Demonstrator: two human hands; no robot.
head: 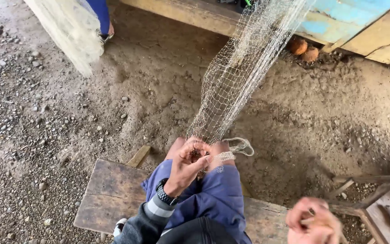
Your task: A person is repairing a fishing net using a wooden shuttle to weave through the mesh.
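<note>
A pale mesh fishing net (242, 72) stretches tight from the wooden boat hull at the top down to my knee. My left hand (187, 163), with a black watch on its wrist, pinches the net's lower end against my blue-trousered knee (215, 192). A loop of net edge (240, 145) hangs just right of the knee. My right hand (313, 222) is pulled back at the lower right, blurred, fingers closed around a small thing that I cannot make out; a thin line may run from it to the net.
I sit on a weathered wooden bench (109, 194) over sandy, pebbly ground. Two round brown husks (304, 49) lie under the blue and yellow hull (348, 18). Another person's leg and a bundled net (71, 29) are at the top left. A wooden frame (375, 199) stands right.
</note>
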